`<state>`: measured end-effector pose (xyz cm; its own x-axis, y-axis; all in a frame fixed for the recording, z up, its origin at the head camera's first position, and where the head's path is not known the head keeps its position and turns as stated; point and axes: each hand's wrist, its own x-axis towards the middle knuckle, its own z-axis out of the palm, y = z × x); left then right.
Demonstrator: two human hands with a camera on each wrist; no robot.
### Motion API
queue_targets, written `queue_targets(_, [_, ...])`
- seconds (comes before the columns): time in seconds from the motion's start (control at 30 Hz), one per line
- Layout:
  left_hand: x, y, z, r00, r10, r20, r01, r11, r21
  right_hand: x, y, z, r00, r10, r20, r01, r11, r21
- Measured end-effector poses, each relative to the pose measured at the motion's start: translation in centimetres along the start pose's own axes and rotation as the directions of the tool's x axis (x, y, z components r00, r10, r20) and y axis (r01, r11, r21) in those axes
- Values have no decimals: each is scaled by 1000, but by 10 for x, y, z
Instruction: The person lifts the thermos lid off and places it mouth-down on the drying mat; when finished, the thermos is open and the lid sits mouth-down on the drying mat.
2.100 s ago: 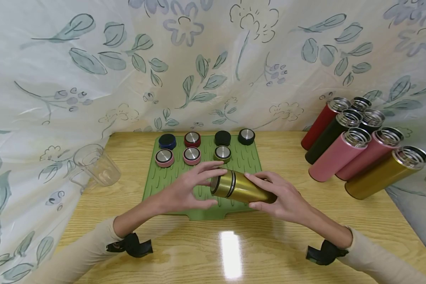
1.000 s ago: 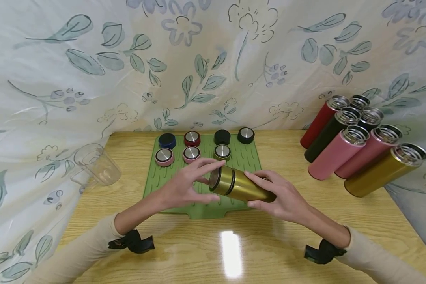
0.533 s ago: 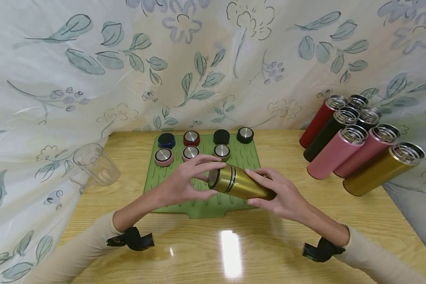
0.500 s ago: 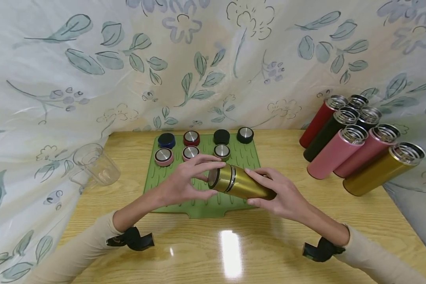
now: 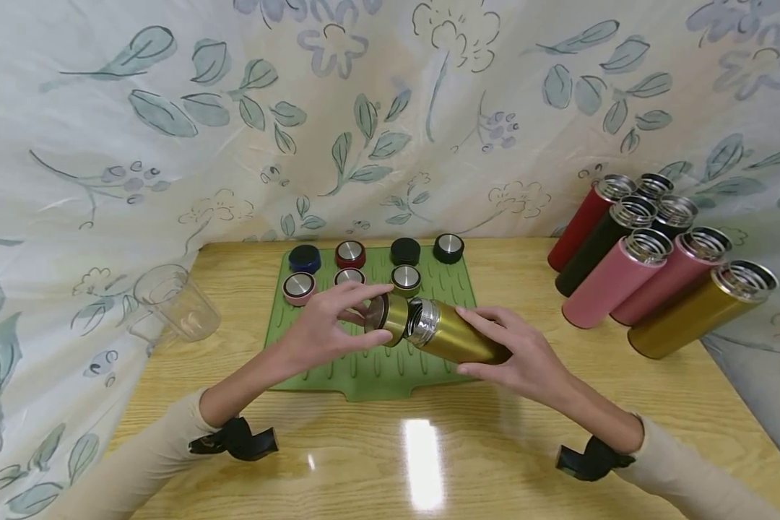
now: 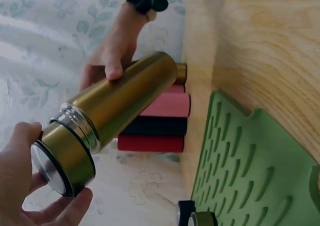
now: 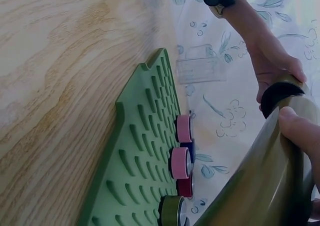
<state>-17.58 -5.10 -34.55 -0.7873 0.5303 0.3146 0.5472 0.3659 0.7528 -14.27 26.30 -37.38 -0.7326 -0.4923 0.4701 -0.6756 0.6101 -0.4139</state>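
Note:
A gold thermos bottle point(image 5: 463, 335) lies tilted in my right hand point(image 5: 518, 354), whose fingers and thumb grip its body above the green mat. Its steel threaded neck point(image 5: 425, 322) shows bare, facing left. My left hand point(image 5: 328, 321) pinches a gold lid point(image 5: 395, 318) with a steel disc on top, between thumb and fingers. A narrow gap parts lid and neck in the head view. In the left wrist view the lid point(image 6: 70, 158) is tipped against the line of the neck. From the right wrist the lid's dark open underside point(image 7: 281, 95) shows.
On the green mat point(image 5: 364, 372) stand several lids: blue, red, black, pink point(image 5: 300, 287) and gold point(image 5: 406, 280). Several open bottles, including a pink one point(image 5: 617, 282) and a gold one point(image 5: 692, 314), cluster at the right. A clear pitcher point(image 5: 185, 307) stands at the left.
The lid has come off the gold bottle and moved slightly left with my left hand, baring the steel neck. The right hand still holds the bottle in about the same place.

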Motion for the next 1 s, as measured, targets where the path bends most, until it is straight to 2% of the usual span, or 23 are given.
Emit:
queue_targets(0.17, [2, 1, 2, 1000, -14, 6, 14, 1000, 3, -3, 5, -1, 1000, 17, -4, -17, 1000, 15])
queue_targets(0.37, [6, 1, 2, 999, -44, -22, 45, 999, 15, -8, 10, -10, 996, 88, -32, -86, 995, 42])
queue_targets(0.57, [14, -1, 5, 999, 11, -39, -7, 994, 106, -12, 15, -23, 979, 163, -126, -156, 986, 63])
queue_targets(0.7, [28, -2, 10, 1000, 8, -25, -4, 989, 147, -18, 21, -30, 958, 225, -179, -213, 973, 89])
queue_targets(0.8, [45, -6, 18, 1000, -8, 0, 8, 982, 191, -24, 25, -36, 936, 271, -225, -253, 961, 108])
queue_targets(0.9, [66, -15, 31, 999, -19, 26, 12, 968, 250, -31, 28, -42, 900, 341, -272, -315, 939, 137])
queue_targets(1.0, [91, -32, 48, 998, -14, 60, -7, 945, 326, -42, 30, -48, 850, 417, -322, -402, 909, 114])
